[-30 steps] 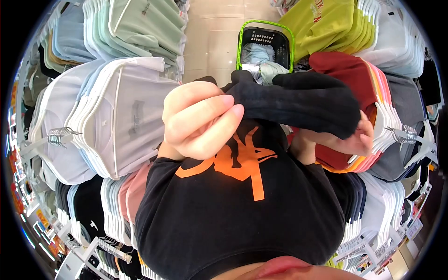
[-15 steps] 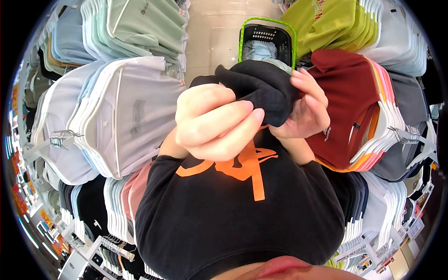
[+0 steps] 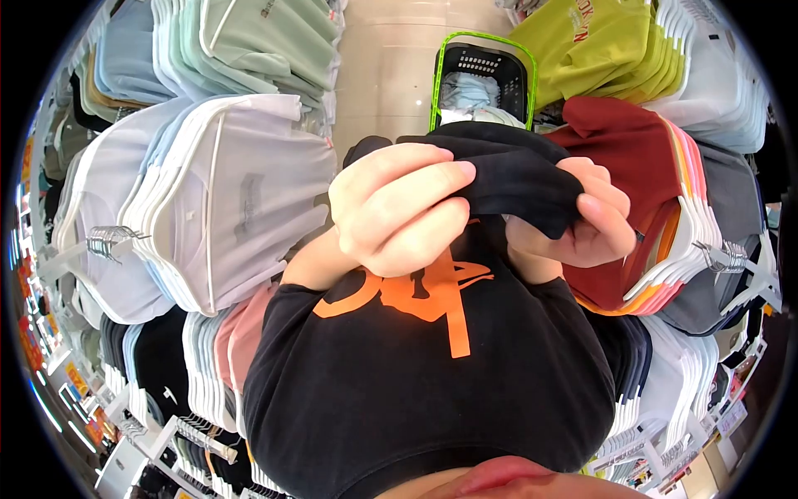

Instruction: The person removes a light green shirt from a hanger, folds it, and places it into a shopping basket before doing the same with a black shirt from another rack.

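Note:
A piece of black cloth (image 3: 507,170), apparently a garment, is stretched between my two hands in front of my chest. My left hand (image 3: 399,208) is closed, its fingertips pinching the cloth's left part. On the other side, my right hand (image 3: 598,216) grips the right end between thumb and fingers. The rest of the cloth falls away behind my hands, so its full shape is hidden. Just beyond it stands a black shopping basket (image 3: 515,71) with a bright green rim, holding light blue and whitish cloth (image 3: 470,91).
White and pale lilac shirts (image 3: 258,183) hang on a rack to my left. A dark red shirt (image 3: 615,191) heads a rack to my right, with yellow-green shirts (image 3: 582,50) beyond. A tiled aisle floor (image 3: 384,66) runs ahead.
The black cloth has been drawn out wider and flatter between my hands. My right hand has moved right and slightly down; my left hand has shifted a little right.

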`<move>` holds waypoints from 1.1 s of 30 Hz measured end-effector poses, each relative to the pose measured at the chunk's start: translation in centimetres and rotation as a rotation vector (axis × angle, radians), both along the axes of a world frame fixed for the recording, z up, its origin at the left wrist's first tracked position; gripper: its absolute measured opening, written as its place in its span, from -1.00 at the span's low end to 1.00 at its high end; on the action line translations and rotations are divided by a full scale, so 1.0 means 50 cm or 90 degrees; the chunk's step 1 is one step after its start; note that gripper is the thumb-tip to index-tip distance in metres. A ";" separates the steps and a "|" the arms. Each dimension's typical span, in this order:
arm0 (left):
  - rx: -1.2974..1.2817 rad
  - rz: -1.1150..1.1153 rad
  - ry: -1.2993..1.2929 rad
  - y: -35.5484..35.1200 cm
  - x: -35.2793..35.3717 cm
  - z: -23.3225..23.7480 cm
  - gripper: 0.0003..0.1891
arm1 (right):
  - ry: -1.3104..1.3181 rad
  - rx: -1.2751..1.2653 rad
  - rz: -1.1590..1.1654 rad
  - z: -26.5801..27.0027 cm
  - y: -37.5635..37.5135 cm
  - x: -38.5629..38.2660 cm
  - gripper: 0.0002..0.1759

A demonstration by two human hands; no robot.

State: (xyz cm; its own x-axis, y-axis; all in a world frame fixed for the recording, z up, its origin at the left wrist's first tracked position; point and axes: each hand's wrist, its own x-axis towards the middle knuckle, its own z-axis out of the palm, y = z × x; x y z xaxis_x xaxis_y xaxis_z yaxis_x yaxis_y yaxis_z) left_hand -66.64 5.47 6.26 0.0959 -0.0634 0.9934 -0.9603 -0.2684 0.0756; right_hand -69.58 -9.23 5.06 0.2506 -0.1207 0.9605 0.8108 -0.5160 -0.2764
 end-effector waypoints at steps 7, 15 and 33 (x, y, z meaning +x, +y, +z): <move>0.067 -0.024 0.106 0.034 0.005 -0.033 -0.80 | -0.028 0.117 0.058 -0.002 0.015 0.032 -0.51; 0.051 0.030 0.064 0.095 0.036 -0.034 -0.84 | 0.144 0.508 0.771 -0.003 0.025 0.067 -0.66; 0.039 -0.029 -0.022 0.155 0.179 0.019 -0.79 | -0.018 0.410 0.508 0.003 0.073 0.178 -0.70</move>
State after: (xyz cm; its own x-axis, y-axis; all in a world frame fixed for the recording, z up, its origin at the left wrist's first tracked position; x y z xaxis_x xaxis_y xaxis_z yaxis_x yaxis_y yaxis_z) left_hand -57.69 13.23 7.22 0.0575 -0.1273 0.9902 -0.9735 -0.2268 0.0274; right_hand -60.68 -5.57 5.20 0.4621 -0.4231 0.7794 0.8631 0.4166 -0.2856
